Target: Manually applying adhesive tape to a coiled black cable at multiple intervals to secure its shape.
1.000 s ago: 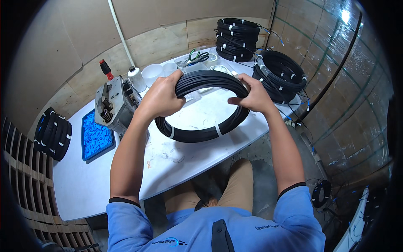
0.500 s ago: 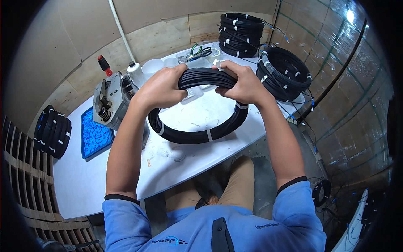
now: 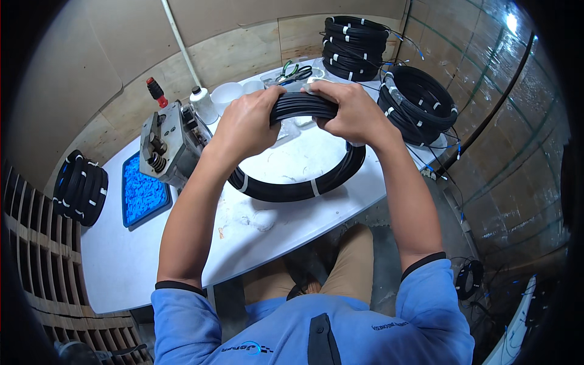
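A coil of black cable [image 3: 285, 190], bound with several white ties, is held in both my hands over the white table. Its far side is gripped between them, while its near side hangs lower toward me. My left hand [image 3: 252, 118] is closed round the coil's far left part, thumb inside the ring. Closed on the far right part is my right hand [image 3: 351, 112], with a small whitish piece by its fingertips that I cannot make out. Between the hands the strands lie side by side. Whether the coil's near side touches the table, I cannot tell.
A metal machine [image 3: 173, 145] and a tray of small blue pieces [image 3: 146, 190] stand at the left. More black coils [image 3: 80, 188] sit at the left edge; others form stacks [image 3: 354, 48] at the far right. Beyond my hands are a white bottle [image 3: 204, 104], white tubs [image 3: 226, 96] and scissors [image 3: 297, 74].
My hands have come slightly closer together on the coil's far side. The near side of the coil sits a little higher in view. The whole scene has shifted slightly right.
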Motion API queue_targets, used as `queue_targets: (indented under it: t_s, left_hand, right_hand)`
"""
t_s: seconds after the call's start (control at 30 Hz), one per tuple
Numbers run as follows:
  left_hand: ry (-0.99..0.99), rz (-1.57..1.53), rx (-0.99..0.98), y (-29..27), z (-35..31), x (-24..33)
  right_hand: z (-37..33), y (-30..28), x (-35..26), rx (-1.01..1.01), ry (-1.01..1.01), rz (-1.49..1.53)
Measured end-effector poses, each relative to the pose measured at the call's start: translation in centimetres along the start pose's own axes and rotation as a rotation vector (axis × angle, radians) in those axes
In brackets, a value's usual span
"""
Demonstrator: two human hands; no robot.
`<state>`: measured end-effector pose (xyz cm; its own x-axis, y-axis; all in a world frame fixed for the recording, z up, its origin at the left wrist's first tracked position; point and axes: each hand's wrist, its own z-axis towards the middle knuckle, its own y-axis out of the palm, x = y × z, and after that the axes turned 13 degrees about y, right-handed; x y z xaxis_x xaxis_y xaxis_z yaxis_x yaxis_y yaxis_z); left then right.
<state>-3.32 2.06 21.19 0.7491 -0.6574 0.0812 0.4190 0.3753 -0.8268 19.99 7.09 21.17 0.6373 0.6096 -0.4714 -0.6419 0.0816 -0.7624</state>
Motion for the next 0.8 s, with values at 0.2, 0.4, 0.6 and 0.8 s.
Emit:
queue_targets:
  t_s: [0.2, 0.4, 0.6, 0.8]
  left_hand:
    - [-0.027, -0.101, -0.147, -0.7, 0.8, -2.1]
    - [-0.014, -0.273, -0.072, 0.0, 1.0, -3.1]
    - [-0.096, -0.069, -0.097, 0.6, 2.0, -1.4]
    - [-0.147, -0.024, -0.09, 1.0, 1.7, -1.8]
  right_hand:
    - [0.3, -0.1, -0.4, -0.094, 0.09, 0.021]
    - [-0.3, -0.4, -1.2, -0.15, 0.173, 0.017]
    - [0.5, 1.3, 0.9, 0.006, 0.148, -0.071]
    - [0.6, 3.1, 1.1, 0.16, 0.206, -0.1]
